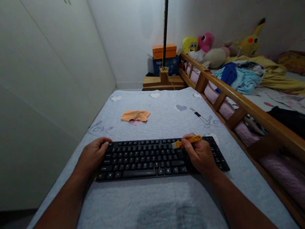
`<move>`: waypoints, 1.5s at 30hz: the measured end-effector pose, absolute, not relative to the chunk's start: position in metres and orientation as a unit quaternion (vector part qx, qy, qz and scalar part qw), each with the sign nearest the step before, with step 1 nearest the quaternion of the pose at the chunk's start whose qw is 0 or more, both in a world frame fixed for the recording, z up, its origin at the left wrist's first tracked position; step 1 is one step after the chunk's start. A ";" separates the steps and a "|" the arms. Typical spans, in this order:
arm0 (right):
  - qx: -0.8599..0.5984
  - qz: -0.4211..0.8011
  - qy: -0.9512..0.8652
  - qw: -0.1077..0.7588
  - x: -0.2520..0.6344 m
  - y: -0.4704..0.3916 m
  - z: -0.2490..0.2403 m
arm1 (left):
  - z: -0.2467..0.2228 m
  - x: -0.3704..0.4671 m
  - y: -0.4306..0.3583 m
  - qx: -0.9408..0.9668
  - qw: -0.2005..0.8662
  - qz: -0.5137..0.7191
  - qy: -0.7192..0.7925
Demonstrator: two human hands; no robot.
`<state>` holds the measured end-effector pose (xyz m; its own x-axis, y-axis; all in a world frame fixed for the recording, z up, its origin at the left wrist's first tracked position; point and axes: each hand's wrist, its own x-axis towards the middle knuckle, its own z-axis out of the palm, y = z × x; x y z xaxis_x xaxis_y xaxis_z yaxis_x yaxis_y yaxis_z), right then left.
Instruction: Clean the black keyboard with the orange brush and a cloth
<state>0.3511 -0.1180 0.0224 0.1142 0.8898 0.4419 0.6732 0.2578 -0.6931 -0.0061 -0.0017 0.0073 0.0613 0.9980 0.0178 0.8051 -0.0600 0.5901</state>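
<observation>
A black computer keyboard (143,158) lies flat across the cloth-covered surface in front of me. My left hand (92,155) grips the keyboard's left end, with the thumb near its top corner; the other fingers are mostly hidden. A small brush with a yellow-orange handle (197,138) is held in my right hand (200,155), fingers closed around it. Its pale bristles point left and meet the keys at the upper right part of the keyboard. My right hand covers some of the keys beneath it.
Beyond the keyboard lie a crumpled orange cloth (135,115) and a thin metal tool with a black band (197,114). A wooden bed rail (237,99) runs along the right. A white cabinet (44,85) stands left. At the back, a black pole (165,23) rises from a wooden base.
</observation>
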 end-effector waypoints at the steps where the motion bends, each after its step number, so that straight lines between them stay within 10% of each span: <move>1: -0.598 0.117 -0.656 0.446 0.351 -0.117 0.022 | 0.007 -0.006 -0.002 0.694 0.220 0.219 0.649; 45: -0.609 0.093 -0.620 0.486 0.359 -0.114 0.023 | 0.006 -0.006 -0.001 0.689 0.215 0.211 0.659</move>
<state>0.3587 -0.1139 0.0231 0.2132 0.8456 0.4894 0.6653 0.2411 -0.7065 -0.0063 -0.0008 0.0064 0.0414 0.9991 0.0075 0.8174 -0.0382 0.5748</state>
